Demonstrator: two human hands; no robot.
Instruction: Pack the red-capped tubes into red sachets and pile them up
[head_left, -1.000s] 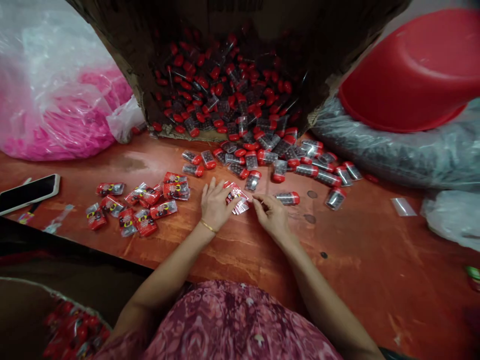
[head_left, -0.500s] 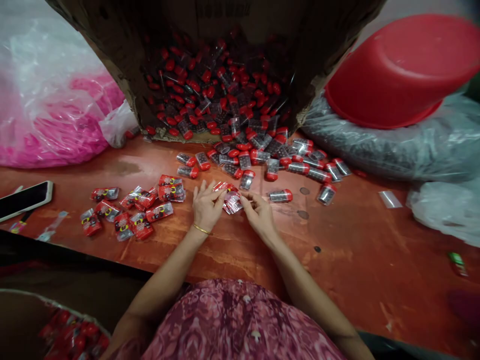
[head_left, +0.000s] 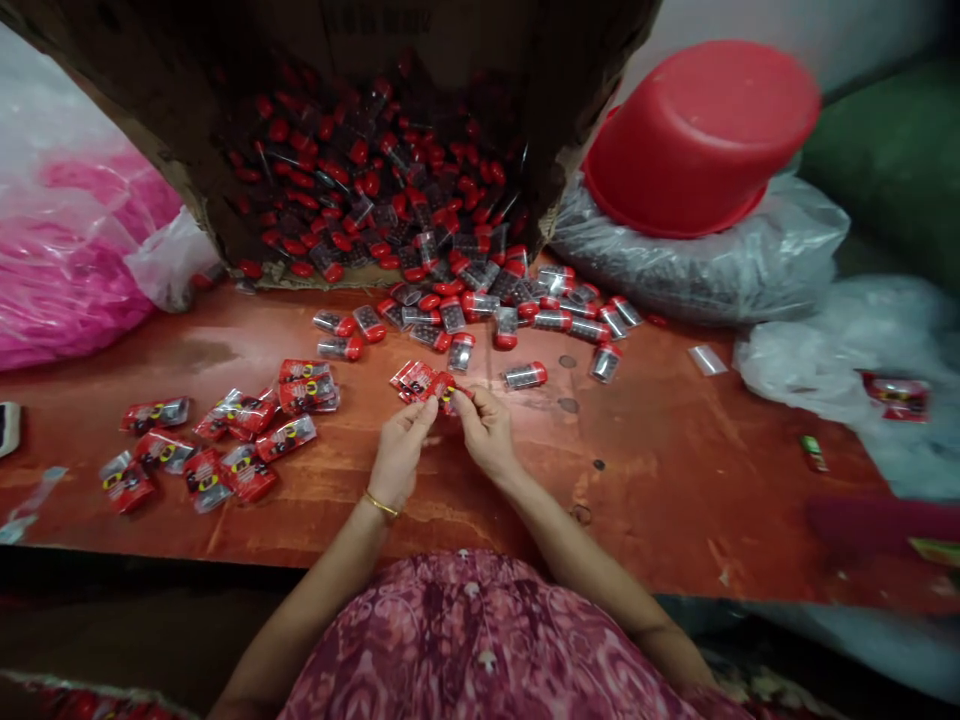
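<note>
My left hand (head_left: 403, 445), with a gold bangle at its wrist, and my right hand (head_left: 487, 432) meet over the middle of the table. Fingers and thumbs of both pinch a small red printed plastic sleeve (head_left: 446, 390) with a yellow-and-black mark. Just beyond the left fingertips lie several more red sleeves (head_left: 411, 378), overlapping. To the left, wrapped containers (head_left: 251, 472) in the same red print lie in a loose group. Ahead are clear, red-capped containers (head_left: 460, 352) with dark contents; one lies alone (head_left: 525, 375) beyond my right hand.
A cardboard box (head_left: 600, 100) on its side spills red-capped containers onto the wooden table (head_left: 660, 470). Left of it sits a bag of pink pieces (head_left: 67, 290). To the right, a red tub (head_left: 705, 140) rests upside down on a filled plastic bag (head_left: 675, 275).
The view has swung right, so the table things sit further left. Both hands have drawn a little nearer my body, and the pinched sleeve now shows its yellow mark.
</note>
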